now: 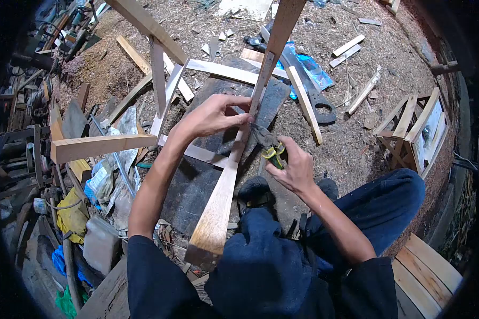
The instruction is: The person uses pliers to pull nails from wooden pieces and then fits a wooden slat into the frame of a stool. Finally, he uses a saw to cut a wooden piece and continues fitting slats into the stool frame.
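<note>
A wooden frame with splayed legs stands in front of me, and its near leg (218, 212) slants down toward my lap. My left hand (215, 117) is closed around this leg midway along it, thumb on the near side and fingers partly hidden behind the wood. In my right hand (298, 167) is a pair of pliers (271, 149) with green and yellow handles. The pliers' jaws meet the leg's right side, right by my left thumb tip. Whatever lies between the jaws is too small to make out. Crossbars (223, 70) join the legs.
Below the frame lies a dark board (186, 199). A handsaw (311, 95) rests beyond it by blue plastic. Loose wood strips (303, 106) and shavings cover the ground. A slatted wooden piece (415, 125) stands at right. Scrap and a plastic jerrycan (101, 242) crowd the left.
</note>
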Demonstrator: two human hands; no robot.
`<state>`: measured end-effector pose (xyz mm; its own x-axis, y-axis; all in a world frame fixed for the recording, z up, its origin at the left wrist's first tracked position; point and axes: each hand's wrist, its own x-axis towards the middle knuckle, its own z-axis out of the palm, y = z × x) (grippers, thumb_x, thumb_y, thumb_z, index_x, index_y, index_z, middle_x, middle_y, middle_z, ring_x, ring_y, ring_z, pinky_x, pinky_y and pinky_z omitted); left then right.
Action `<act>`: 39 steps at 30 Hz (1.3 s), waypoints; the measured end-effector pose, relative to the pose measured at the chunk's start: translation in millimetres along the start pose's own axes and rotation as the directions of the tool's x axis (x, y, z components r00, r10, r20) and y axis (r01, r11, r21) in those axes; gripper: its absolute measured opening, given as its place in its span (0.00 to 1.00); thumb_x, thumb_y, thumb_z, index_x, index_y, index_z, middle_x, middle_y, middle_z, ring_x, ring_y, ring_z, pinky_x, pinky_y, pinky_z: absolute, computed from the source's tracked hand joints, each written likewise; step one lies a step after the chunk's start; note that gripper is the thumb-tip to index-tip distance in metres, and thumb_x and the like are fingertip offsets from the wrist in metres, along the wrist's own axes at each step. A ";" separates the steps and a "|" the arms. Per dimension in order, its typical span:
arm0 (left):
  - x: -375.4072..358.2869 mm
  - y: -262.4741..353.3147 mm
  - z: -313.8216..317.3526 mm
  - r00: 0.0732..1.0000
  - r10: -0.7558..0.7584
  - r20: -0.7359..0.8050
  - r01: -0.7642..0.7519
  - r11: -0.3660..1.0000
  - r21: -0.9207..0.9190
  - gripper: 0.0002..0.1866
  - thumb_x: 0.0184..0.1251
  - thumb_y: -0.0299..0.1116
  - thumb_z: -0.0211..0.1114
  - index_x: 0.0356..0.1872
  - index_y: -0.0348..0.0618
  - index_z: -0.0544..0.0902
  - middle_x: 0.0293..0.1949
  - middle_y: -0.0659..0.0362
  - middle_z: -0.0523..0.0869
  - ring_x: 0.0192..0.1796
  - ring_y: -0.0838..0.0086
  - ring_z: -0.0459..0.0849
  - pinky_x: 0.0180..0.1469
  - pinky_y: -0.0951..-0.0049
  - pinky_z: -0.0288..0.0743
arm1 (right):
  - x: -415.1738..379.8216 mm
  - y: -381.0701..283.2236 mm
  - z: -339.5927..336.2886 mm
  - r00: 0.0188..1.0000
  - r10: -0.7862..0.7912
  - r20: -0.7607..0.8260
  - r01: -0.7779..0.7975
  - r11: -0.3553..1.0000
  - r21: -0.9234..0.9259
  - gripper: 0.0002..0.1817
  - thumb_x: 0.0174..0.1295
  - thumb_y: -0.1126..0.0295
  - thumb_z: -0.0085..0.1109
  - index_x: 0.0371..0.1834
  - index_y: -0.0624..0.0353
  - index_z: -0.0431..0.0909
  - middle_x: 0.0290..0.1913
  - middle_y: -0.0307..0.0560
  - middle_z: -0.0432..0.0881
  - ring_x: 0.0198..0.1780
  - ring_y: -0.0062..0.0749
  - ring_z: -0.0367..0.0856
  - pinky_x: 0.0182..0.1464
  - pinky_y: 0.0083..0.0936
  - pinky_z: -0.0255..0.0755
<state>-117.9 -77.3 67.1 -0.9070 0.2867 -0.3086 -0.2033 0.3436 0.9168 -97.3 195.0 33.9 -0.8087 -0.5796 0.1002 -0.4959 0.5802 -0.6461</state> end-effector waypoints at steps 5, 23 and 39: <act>-1.6 -0.3 0.2 1.000 -0.023 0.009 0.023 0.998 -0.063 0.22 0.72 0.35 0.67 0.62 0.37 0.80 0.49 0.57 0.89 0.50 0.79 0.83 0.54 0.72 0.79 | -3.1 5.9 4.3 0.999 -0.019 -0.045 0.020 1.000 0.022 0.32 0.46 0.61 0.74 0.55 0.58 0.75 0.42 0.58 0.85 0.40 0.52 0.87 0.42 0.41 0.81; 0.4 -1.5 -0.4 1.000 0.003 -0.018 -0.003 1.000 -0.030 0.20 0.70 0.32 0.67 0.60 0.37 0.82 0.49 0.56 0.90 0.50 0.79 0.85 0.55 0.72 0.80 | 6.9 0.5 6.0 1.000 -0.022 -0.008 0.022 0.999 0.038 0.31 0.46 0.60 0.75 0.55 0.57 0.76 0.48 0.52 0.86 0.41 0.48 0.88 0.40 0.38 0.83; 3.3 0.7 -7.8 0.999 -0.037 0.027 0.037 0.999 0.000 0.23 0.68 0.35 0.69 0.62 0.37 0.81 0.49 0.56 0.90 0.49 0.81 0.83 0.53 0.73 0.79 | 13.5 -13.8 -13.8 0.972 -0.132 0.192 0.155 0.982 -0.107 0.26 0.45 0.62 0.78 0.45 0.57 0.75 0.35 0.49 0.82 0.32 0.50 0.85 0.33 0.41 0.79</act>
<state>-123.9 -83.1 68.8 -0.8887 0.2976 -0.3488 -0.2365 0.3542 0.9048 -105.8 187.0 54.6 -0.6599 -0.7505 0.0374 -0.6461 0.5413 -0.5381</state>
